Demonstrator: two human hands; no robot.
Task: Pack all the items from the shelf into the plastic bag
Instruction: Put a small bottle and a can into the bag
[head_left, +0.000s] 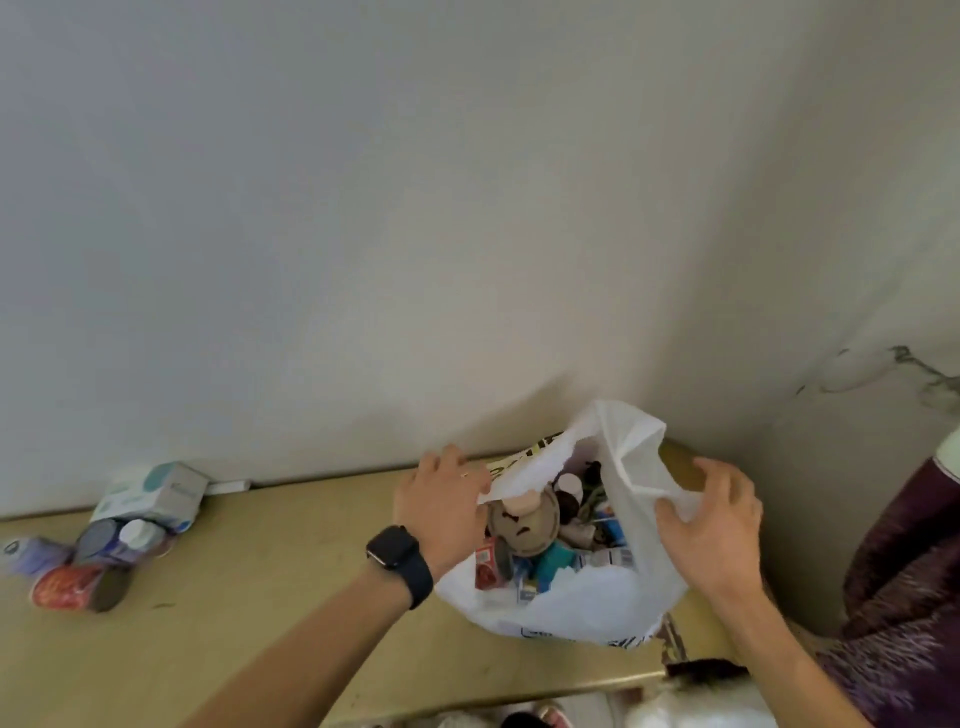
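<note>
There is only one view, from a wide-angle camera on the person's head. It looks forward and down onto the shelf (260, 561) from above and stands close to it. The forearms enter from the lower edge, and the left hand (441, 509) and the right hand (711, 530) meet at the plastic bag (597, 608), low and right of centre. The pale wall (363, 208) fills the upper half. The shelf's edges look bent.

Blurred cans (78, 586) at left, labels unreadable; plastic bag (571, 608) print mostly hidden by folds.
</note>
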